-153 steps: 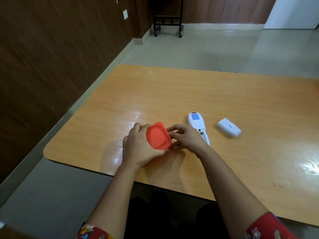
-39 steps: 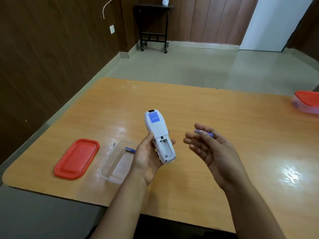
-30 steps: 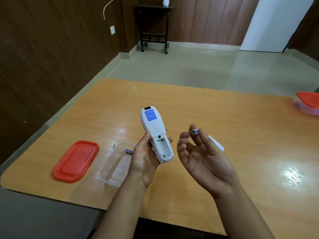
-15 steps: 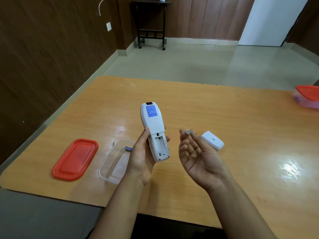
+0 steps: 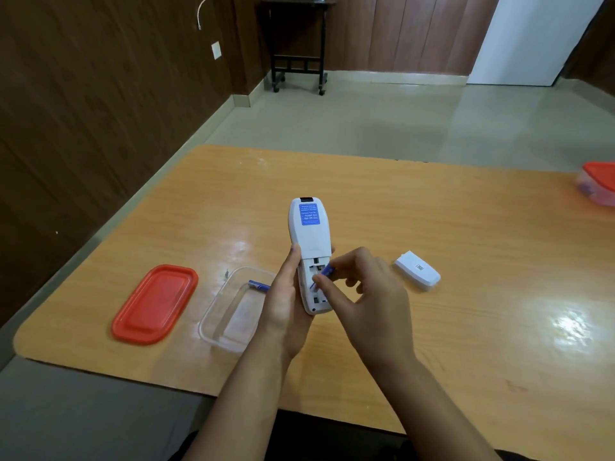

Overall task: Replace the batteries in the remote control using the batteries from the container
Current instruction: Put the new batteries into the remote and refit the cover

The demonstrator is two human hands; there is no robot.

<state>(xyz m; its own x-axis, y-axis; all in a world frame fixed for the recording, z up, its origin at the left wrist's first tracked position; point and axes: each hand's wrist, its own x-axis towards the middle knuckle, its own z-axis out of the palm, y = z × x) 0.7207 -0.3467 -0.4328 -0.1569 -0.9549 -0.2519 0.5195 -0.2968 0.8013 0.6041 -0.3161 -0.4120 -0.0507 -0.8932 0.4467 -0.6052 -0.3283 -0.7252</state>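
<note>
My left hand (image 5: 283, 304) holds the white remote control (image 5: 309, 234) upright above the table, back side facing me, its battery compartment uncovered. My right hand (image 5: 369, 291) pinches a blue battery (image 5: 324, 272) and presses it at a slant into the compartment. A clear plastic container (image 5: 229, 311) lies open on the table just left of my left hand, with another blue battery (image 5: 259, 286) inside. Its red lid (image 5: 154, 304) lies flat further left. The remote's white battery cover (image 5: 417, 275) rests on the table to the right.
The wooden table (image 5: 432, 227) has its near edge just in front of me. A second container with a red lid (image 5: 599, 186) sits at the far right edge. Dark wood wall panels stand to the left; a black wheeled stand (image 5: 298, 61) is at the back.
My right hand has moved left from beside the remote, turned over and brought the blue battery into the compartment. The remote stays in my left hand.
</note>
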